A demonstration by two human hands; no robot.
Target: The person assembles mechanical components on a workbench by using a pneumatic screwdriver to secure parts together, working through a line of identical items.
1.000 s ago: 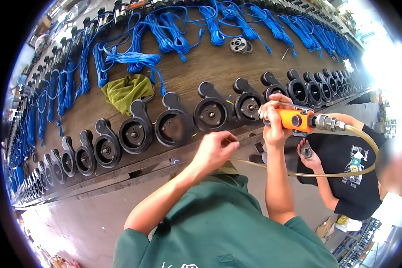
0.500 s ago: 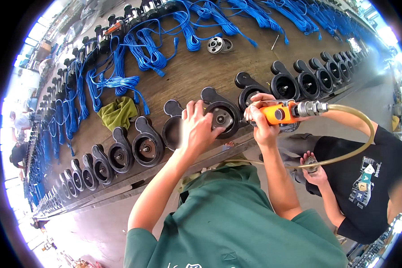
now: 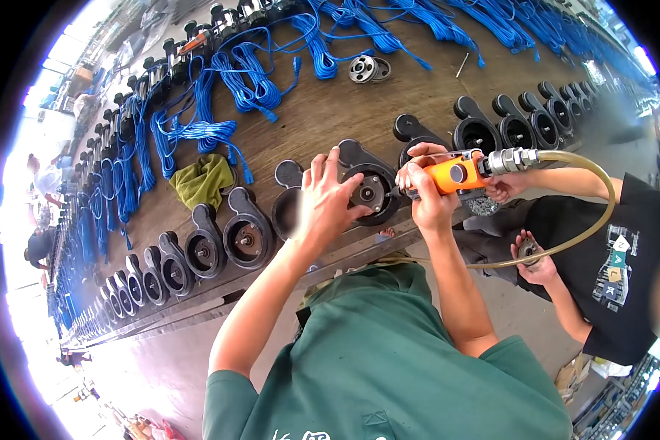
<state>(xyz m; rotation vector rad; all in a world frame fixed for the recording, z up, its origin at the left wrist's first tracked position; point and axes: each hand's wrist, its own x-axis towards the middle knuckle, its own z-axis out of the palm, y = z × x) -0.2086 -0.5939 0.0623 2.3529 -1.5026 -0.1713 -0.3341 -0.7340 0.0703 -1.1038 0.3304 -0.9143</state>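
Note:
My right hand (image 3: 427,192) is wrapped round an orange air tool (image 3: 455,174) with a metal fitting and a yellowish hose (image 3: 594,169). The tool lies roughly level, its tip pointing left at the right side of a round black housing (image 3: 369,193). Whether the tip touches the housing, I cannot tell. A grey metal disc with a central shaft sits inside that housing. My left hand (image 3: 324,196) rests on the housing's left side, fingers spread and thumb along its near rim. Partly behind this hand is another black housing (image 3: 286,209).
More black housings (image 3: 247,238) line the table's near edge on both sides. Bundled blue cables (image 3: 246,81), a green cloth (image 3: 202,182), metal wheels (image 3: 367,69) and a thin rod (image 3: 462,64) lie beyond. At right, a co-worker in black holds a metal part (image 3: 528,249).
The view has shifted slightly, moving the table things a little rightward. My hands keep their places at the same housing. The co-worker's hand with the metal part has moved right in the picture.

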